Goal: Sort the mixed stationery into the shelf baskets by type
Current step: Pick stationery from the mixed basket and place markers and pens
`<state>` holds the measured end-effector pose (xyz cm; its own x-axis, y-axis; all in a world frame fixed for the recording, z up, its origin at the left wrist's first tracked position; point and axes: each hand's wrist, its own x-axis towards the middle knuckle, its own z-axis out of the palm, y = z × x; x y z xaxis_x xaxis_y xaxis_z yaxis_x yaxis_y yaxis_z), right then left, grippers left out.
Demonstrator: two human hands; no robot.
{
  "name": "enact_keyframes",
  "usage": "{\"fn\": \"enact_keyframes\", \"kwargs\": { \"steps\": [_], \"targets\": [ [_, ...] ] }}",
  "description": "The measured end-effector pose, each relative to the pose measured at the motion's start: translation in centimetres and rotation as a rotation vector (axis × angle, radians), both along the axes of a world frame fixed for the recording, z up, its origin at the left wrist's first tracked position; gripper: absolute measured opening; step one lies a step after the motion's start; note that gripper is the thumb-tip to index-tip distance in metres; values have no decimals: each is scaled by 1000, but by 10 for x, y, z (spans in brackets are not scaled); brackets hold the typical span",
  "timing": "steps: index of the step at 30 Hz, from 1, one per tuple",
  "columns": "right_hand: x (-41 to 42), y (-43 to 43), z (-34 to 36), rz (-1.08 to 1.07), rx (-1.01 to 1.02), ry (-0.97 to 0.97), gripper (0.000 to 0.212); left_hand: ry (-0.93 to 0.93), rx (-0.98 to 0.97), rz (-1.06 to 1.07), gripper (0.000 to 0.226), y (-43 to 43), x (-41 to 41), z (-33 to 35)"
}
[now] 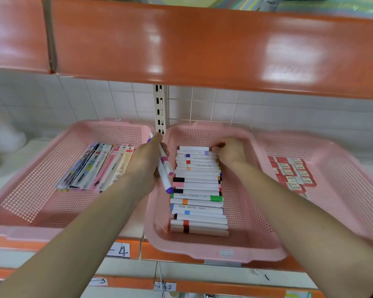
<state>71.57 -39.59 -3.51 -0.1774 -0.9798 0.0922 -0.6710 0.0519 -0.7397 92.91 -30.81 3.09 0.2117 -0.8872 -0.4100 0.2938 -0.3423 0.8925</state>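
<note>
The left hand [145,166] is clamped round two white marker pens with purple caps [164,171], held slanting above the gap between the left pink perforated plastic basket [30,231] and the middle pink perforated plastic basket [202,252]. In the middle basket lies a row of white marker pens with coloured bands [198,190], stacked crosswise from near to far. The right hand [229,152] is at the far end of that row, its fingers curled onto the right end of the farthest marker [194,148] and seemingly pinching it, though blur makes the contact hard to confirm. The left basket holds flat packaged pens [99,166]; the right pink perforated plastic basket [342,190] holds red-and-white eraser boxes [293,171]. The likely trouble is the pair in the left hand: they are gripped only part-way along, side by side and loosely fanned, so one could slide out and fall into the gap between baskets — or among the packaged pens, the wrong type. Nudging the far marker may also skew the tidy row, since the pens are round and lie close together, leaving less room at the far end for the two still to go in.
</note>
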Motion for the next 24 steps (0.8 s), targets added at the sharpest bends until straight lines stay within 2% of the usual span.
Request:
{"fn": "enact_keyframes", "kwargs": {
  "steps": [4, 9, 12, 16, 21, 23, 24],
  "targets": [
    [2, 1, -1, -83, 11, -5, 19, 31, -11, -25, 33, 0, 1, -2],
    [3, 2, 3, -254, 177, -102, 27, -23, -13, -50, 33, -5, 1, -4],
    [17, 1, 2, -226, 273, -126, 19, -117, -26, -67, 37, -9, 0, -4],
    [35, 1, 0, -158, 384, -147, 34, -199, -50, -108, 36, -10, -2, -7],
    [29, 24, 20, -128, 277, -82, 35, -234, -74, -139, 38, -9, -4, -9],
    [28, 46, 35, -22, 191, -186, 38, -246, -102, -162, 40, -8, -5, -8],
    [29, 58, 44, 58, 164, -269, 32, -247, -118, -179, 41, -7, -7, -7]
  ]
}}
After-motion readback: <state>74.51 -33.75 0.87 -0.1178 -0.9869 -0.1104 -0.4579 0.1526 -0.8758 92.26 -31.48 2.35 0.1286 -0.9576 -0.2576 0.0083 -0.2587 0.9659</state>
